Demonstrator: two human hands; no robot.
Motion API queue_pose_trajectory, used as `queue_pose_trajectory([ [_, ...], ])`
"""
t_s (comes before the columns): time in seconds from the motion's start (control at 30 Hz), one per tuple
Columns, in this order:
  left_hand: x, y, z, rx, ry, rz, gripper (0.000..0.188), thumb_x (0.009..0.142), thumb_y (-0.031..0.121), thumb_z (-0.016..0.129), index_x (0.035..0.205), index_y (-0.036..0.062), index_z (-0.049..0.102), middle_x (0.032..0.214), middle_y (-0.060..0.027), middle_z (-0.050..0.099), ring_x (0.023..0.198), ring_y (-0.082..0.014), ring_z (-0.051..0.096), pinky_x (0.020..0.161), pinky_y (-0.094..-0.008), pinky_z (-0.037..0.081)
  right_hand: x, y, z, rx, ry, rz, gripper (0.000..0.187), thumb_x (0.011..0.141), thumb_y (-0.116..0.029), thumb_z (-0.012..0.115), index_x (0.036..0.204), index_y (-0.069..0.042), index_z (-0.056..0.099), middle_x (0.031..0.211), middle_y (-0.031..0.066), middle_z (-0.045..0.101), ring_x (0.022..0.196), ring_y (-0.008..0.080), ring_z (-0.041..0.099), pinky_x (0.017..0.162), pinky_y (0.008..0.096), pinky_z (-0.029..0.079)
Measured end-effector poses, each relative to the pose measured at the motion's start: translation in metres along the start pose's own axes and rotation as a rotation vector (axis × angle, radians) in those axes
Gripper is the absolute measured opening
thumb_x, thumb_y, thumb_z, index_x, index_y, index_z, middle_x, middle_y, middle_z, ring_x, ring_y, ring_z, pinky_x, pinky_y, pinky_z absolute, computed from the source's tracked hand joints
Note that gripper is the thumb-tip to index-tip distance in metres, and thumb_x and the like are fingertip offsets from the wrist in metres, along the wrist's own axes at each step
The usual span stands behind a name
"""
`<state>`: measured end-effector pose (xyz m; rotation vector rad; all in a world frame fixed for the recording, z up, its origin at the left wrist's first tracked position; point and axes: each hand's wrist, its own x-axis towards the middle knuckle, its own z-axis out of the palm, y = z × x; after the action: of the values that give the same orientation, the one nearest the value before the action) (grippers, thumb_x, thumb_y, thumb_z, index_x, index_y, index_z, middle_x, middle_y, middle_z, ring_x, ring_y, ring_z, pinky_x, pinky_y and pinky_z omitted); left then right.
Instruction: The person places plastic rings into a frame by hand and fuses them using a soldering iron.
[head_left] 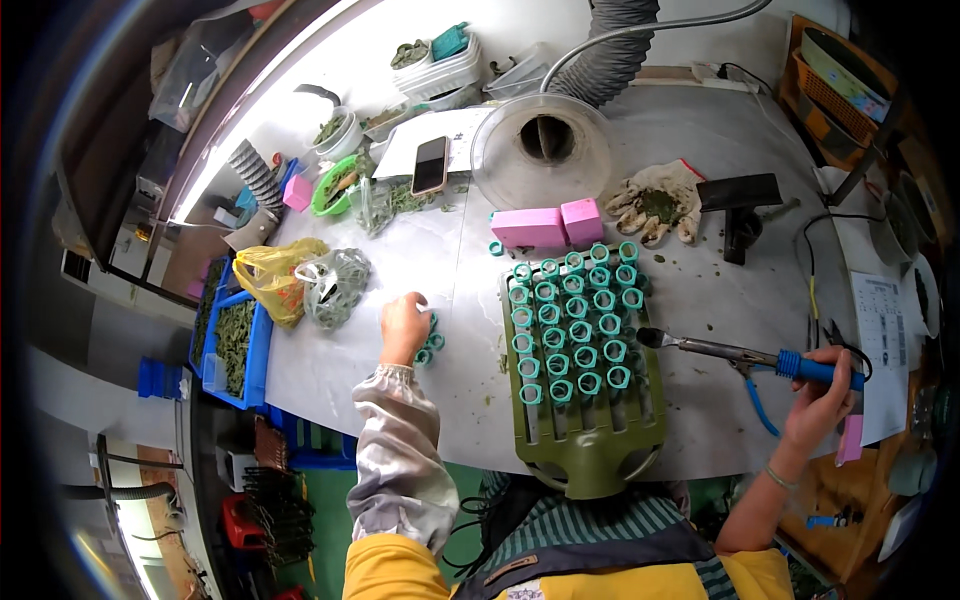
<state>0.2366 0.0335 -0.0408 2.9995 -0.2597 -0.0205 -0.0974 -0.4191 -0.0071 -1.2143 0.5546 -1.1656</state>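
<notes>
My right hand (822, 385) is closed around the blue handle of a soldering iron (725, 350). The iron points left, its dark, broad tip beside the right side of a green slotted rack (648, 420). Rows of teal rings (553, 337) stand on that rack. Left of the rack, my left hand (403, 328) is low over the table with its fingers curled together; whatever they may pinch is hidden. A few loose teal rings (434, 342) lie right beside this hand.
Pink blocks (527, 228), a clear funnel hood (490, 150), a stained glove (655, 203) and a black stand (738, 210) are beyond the rack. Plastic bags (335, 287) and a blue bin (262, 355) of green scraps sit left. Pliers (760, 400) lie right; a phone (430, 165) is at the back.
</notes>
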Motion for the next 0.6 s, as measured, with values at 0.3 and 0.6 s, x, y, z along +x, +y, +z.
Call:
queue_pose_trajectory([
  [0.3,-0.020,0.004,-0.007,-1.154,-0.184,-0.050,0.024,0.088,0.006,0.065,0.111,0.0036,0.071,0.099,-0.0046,0.070,0.084,-0.0136,0.067,0.073,-0.0265,0.053,-0.001,-0.007,-0.003,-0.034,0.032,-0.020,0.034,0.096,-0.029,0.054,0.076,-0.002,0.060,0.073,0.0065,0.060,0.055,0.0125,0.052,0.042,0.0220,0.038],
  [0.6,-0.086,0.169,-0.048,-0.882,-0.177,0.610,0.028,0.089,0.000,0.064,0.117,0.0026,0.063,0.107,-0.0069,0.064,0.089,-0.0162,0.064,0.072,-0.0287,0.052,-0.005,-0.017,0.001,-0.065,0.013,-0.034,0.032,0.096,-0.026,0.057,0.077,0.000,0.061,0.074,0.0095,0.063,0.052,0.0141,0.054,0.044,0.0227,0.043],
])
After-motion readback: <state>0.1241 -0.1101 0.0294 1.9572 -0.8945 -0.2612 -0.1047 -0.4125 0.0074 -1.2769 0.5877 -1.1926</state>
